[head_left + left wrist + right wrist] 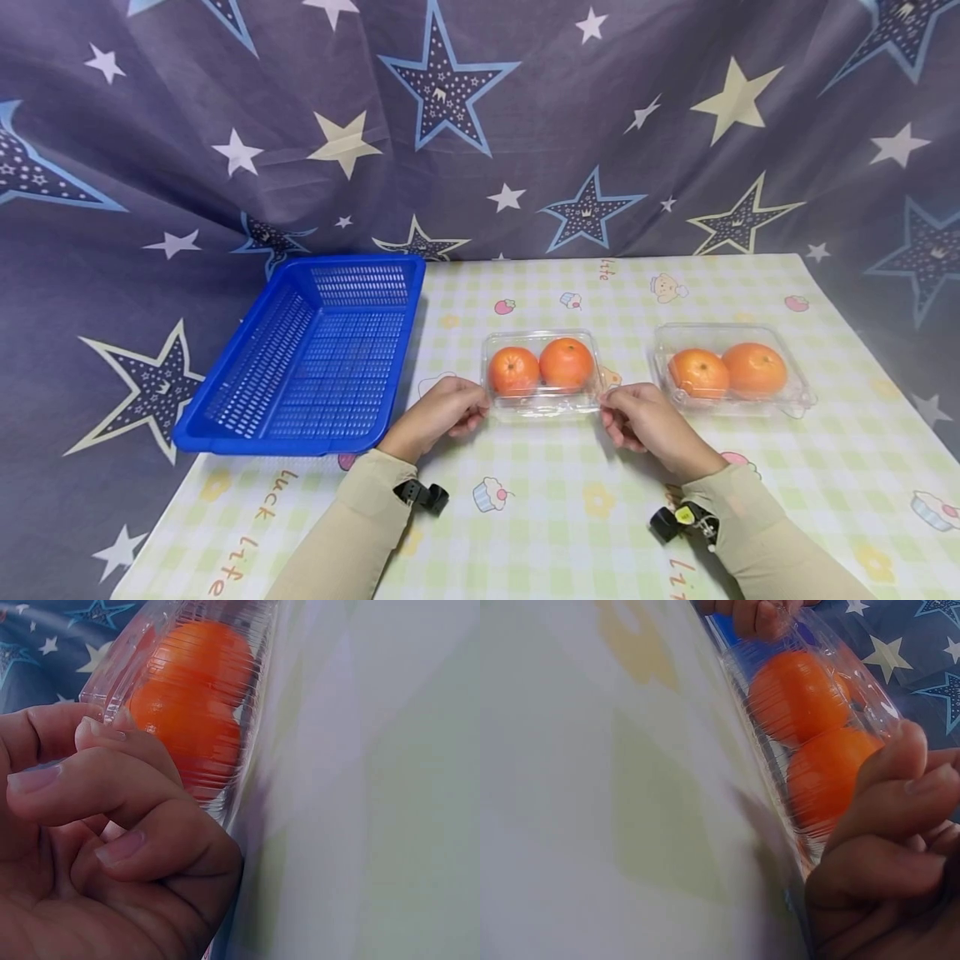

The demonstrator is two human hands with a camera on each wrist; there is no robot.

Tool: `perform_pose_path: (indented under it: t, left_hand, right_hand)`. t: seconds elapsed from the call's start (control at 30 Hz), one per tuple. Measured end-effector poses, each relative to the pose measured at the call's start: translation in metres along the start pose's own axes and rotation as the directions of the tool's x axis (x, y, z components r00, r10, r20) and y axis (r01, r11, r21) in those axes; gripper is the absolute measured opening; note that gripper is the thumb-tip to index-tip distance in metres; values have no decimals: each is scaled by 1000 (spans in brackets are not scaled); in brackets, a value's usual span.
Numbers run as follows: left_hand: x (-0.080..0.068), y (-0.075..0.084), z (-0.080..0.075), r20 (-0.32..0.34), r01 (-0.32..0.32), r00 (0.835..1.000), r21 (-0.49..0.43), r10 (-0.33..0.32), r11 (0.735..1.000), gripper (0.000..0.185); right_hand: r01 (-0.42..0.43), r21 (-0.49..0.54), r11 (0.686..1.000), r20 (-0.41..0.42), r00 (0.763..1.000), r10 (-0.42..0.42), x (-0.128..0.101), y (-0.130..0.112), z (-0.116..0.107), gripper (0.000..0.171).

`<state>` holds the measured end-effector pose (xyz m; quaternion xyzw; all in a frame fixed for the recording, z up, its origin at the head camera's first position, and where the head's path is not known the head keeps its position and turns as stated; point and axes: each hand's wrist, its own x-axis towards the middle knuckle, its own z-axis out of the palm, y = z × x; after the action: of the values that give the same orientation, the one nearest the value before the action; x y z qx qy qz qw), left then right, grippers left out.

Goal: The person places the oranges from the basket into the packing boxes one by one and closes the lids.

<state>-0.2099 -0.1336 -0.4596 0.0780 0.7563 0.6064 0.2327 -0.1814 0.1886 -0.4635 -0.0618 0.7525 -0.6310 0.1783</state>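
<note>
A clear plastic clamshell box (pixel 543 404) lies in the middle of the table with two oranges (pixel 566 364) inside. At its front left corner my left hand (pixel 442 410) pinches the rim between thumb and index finger, the other fingers curled beneath. My right hand (pixel 648 423) pinches the front right corner the same way. Seen from the left wrist, the ribbed wall of the box (pixel 247 697) stands just past the fingertips. In the right wrist view, both oranges (pixel 799 697) show through the plastic, and part of the left hand (pixel 746 616) appears at the far corner.
A second clear box (pixel 795 400) with two oranges (pixel 753 371) stands to the right, near my right hand. On the left is a blue plastic basket (pixel 408 333), close to my left wrist. A checked cloth (pixel 555 550) covers the table; a starry curtain (pixel 480 200) hangs behind.
</note>
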Motion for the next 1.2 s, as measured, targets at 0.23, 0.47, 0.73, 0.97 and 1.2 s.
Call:
perform_pose_path:
  t: [0.23, 0.47, 0.73, 0.97, 1.2]
  left_hand:
    - [0, 1, -1, 3, 4, 1000, -12, -4, 1000, 17]
    - [0, 1, -1, 0, -4, 1000, -6, 4, 1000, 19]
    - [-1, 2, 0, -8, 5, 1000, -5, -5, 1000, 18]
    - [-2, 3, 0, -2, 5, 1000, -9, -5, 1000, 19]
    - [-2, 3, -1, 10, -1, 1000, -23, 1, 1000, 17]
  right_hand:
    - [-16, -3, 1000, 3, 1000, 16, 2, 1, -1, 33]
    - [-16, 3, 1000, 6, 1000, 16, 1, 1, -1, 32]
    - [-6, 4, 1000, 9, 1000, 6, 0, 0, 0, 32]
    - [-14, 8, 1000, 13, 1000, 14, 0, 1, -1, 32]
    - [-15, 3, 1000, 17, 1000, 15, 0, 0, 0, 31]
